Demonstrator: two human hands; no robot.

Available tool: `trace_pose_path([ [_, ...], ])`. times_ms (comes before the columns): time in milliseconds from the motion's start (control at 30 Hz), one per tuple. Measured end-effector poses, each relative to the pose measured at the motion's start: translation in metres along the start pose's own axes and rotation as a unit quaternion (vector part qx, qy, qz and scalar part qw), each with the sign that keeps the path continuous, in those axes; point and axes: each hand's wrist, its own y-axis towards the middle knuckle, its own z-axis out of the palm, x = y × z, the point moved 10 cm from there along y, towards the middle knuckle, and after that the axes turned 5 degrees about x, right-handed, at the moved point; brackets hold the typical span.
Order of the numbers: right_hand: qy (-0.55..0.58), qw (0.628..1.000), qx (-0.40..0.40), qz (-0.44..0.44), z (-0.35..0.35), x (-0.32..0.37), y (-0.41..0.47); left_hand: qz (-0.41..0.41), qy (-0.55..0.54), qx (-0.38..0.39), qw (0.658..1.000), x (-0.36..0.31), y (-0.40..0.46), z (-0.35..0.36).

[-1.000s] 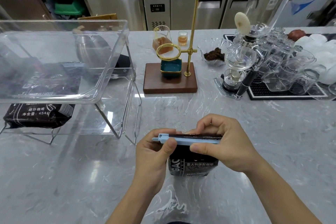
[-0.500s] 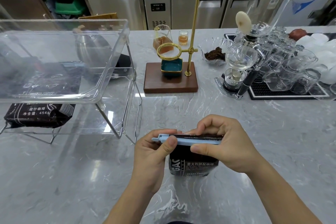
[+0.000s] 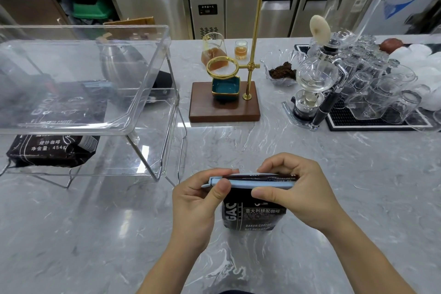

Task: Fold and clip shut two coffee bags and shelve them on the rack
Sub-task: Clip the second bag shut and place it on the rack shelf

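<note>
a dark coffee bag (image 3: 254, 215) stands upright on the grey marble bench (image 3: 334, 174), close to the person and to the right of the rack (image 3: 167, 112), with its top folded over and a pale blue clip (image 3: 250, 183) lying along the fold. the left hand (image 3: 200, 200) pinches the clip's left end, thumb in front and fingers (image 3: 222, 172) curled over the back, closed tight on the clip and the bag top together; this end sticks out just past the bag's edge, and whether it is the hinge or the latch is not clear. the right hand (image 3: 293, 193) is closed on the clip's right part the same way, thumb pressed on the front bar and the other digits bent over the fold behind it, likely so the fold cannot spring open while the bar is squeezed down. the bag is kept on its base, which seems to let both hands work the top without carrying any weight. judging by this, the clip is being pressed shut on this bag and shelving comes after. the other bag (image 3: 52, 148) already lies flat on the rack's lower shelf, under the clear tray (image 3: 133, 112) on top, so there is room beside it or above.
</note>
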Motion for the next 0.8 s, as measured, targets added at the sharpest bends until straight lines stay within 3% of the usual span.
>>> trace_pose_path([
  [167,0.053,0.999,0.012,0.007,-0.007,-0.010,-0.011,-0.016,0.033,0.012,0.999,-0.001,0.001,-0.004],
  [333,0.060,0.998,-0.010,0.000,-0.013,-0.015,-0.020,-0.021,0.135,0.093,0.986,-0.016,0.004,0.010],
  [400,0.052,0.998,-0.031,-0.012,-0.013,-0.013,-0.022,0.005,0.248,0.110,0.962,-0.028,0.007,0.014],
  [533,0.009,0.998,-0.055,-0.039,-0.010,-0.009,-0.025,0.121,0.440,0.164,0.875,-0.056,0.007,0.040],
  [633,-0.035,0.995,-0.069,-0.061,-0.010,-0.006,-0.028,0.137,0.504,0.169,0.836,-0.061,0.004,0.053],
  [800,-0.078,0.989,-0.092,-0.090,-0.009,0.003,-0.032,0.167,0.537,0.174,0.808,-0.066,-0.005,0.066],
])
